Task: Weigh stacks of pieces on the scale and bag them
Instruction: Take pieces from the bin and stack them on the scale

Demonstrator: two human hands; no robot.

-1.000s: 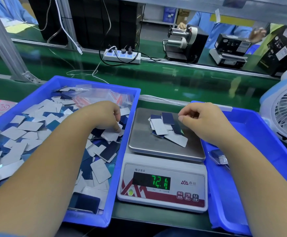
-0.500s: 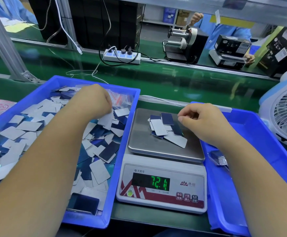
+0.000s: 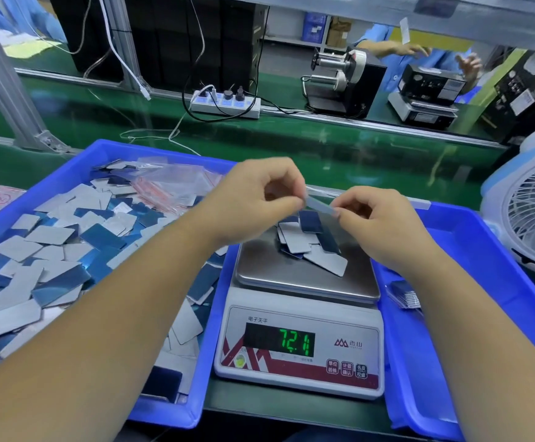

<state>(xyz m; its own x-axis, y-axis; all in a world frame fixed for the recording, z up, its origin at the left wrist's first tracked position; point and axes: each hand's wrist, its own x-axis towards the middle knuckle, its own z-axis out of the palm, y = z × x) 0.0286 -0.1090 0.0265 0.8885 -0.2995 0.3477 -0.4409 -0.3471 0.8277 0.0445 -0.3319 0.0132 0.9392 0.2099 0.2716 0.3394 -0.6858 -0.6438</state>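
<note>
Two hands: both raised above the scale pan, meeting over its far edge
Left hand (image 3: 256, 199): fingers curled, thumb and forefinger pinching one end of a thin pale piece (image 3: 320, 206)
Right hand (image 3: 377, 224): fingers curled, pinching the other end of the same piece (seen edge-on, so I cannot tell if it is one piece or a few)
Pieces on the scale (image 3: 312, 247): a loose pile of grey and dark blue rectangles, lying on the pan below the hands
Scale (image 3: 301, 317): steel pan, white body, green display reading 72.1
Left tray (image 3: 107, 154): blue, just beside the scale, heaped with loose grey and blue pieces (image 3: 52, 250); clear bags with red strips (image 3: 170, 183) at its far end
Right tray (image 3: 483, 260): blue, on the scale's other side, holding a bagged stack (image 3: 403, 295)
Surface (image 3: 323, 161): green mat
Fan (image 3: 527, 218): white, at the right edge
Room: power strip (image 3: 228, 103), label dispenser (image 3: 346, 81), a person in blue beyond
</note>
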